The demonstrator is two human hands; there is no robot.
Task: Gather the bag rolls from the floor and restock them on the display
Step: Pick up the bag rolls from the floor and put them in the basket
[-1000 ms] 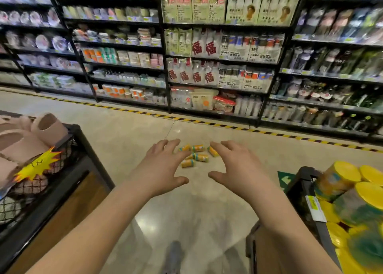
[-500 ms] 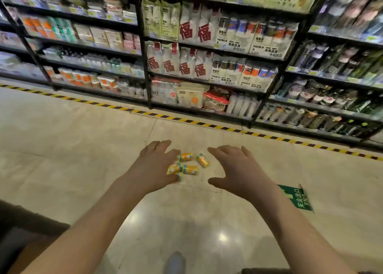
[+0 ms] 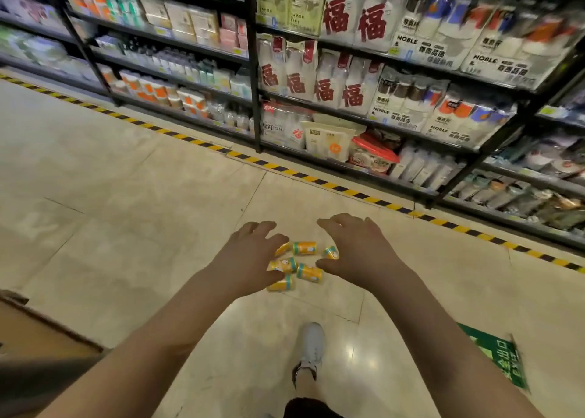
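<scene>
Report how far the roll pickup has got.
Done: nothing visibly restocked; the display is out of view. In hand: left hand and right hand, both open, flank the bag rolls lying clustered on the floor. Left: pick up every roll and shelve them.

"NOBLE" on cup packs (image 3: 493,53), red "福" on bags (image 3: 370,22)

Warm, fairly dim indoor light falls from overhead: a bright glare spot shines on the glossy floor (image 3: 349,351) at lower centre, beside the pale shoe (image 3: 311,343). Motion blur smears the shelves (image 3: 411,69) across the upper frame, worst at the far right edge, and the green floor sticker (image 3: 497,359) at lower right. Wide-angle distortion bends the striped floor tape (image 3: 316,182) and shelf uprights. The forearms at the bottom look soft and stretched
</scene>
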